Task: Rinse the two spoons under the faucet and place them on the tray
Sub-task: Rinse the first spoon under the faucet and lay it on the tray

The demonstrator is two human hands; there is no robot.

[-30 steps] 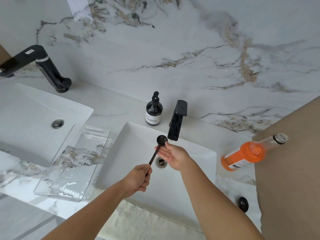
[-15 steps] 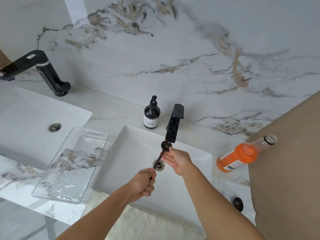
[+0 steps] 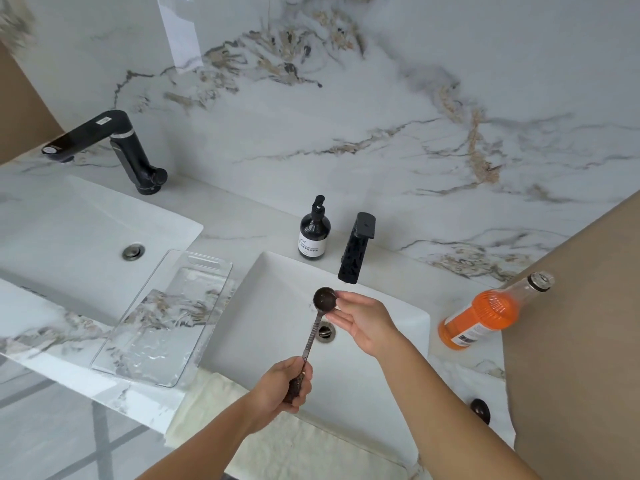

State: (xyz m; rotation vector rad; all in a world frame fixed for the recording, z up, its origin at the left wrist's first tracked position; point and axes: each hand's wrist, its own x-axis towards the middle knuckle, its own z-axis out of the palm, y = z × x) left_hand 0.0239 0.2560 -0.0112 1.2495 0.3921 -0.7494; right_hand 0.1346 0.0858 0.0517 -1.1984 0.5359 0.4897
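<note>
A dark spoon (image 3: 313, 329) with a round bowl is held over the white sink (image 3: 270, 306), its bowl just below and left of the black faucet (image 3: 356, 254). My left hand (image 3: 280, 386) is closed on the spoon's handle end. My right hand (image 3: 363, 320) has its fingers spread, and the fingertips touch the spoon's bowl. No water stream is visible. The clear glass tray (image 3: 166, 320) lies on the counter left of the sink with nothing on it. A dark rounded object (image 3: 480, 409), possibly the second spoon's bowl, lies on the counter at the right.
A dark soap pump bottle (image 3: 314, 232) stands behind the sink. An orange bottle (image 3: 485, 315) leans at the right by a brown panel. A second sink (image 3: 69, 230) with a black faucet (image 3: 107, 143) is at the left. A pale towel (image 3: 277, 441) hangs at the front edge.
The spoon's bowl has drifted from under the spout to slightly lower and left. My right hand stays at the bowl, fingers rubbing it; my left hand keeps hold of the handle.
</note>
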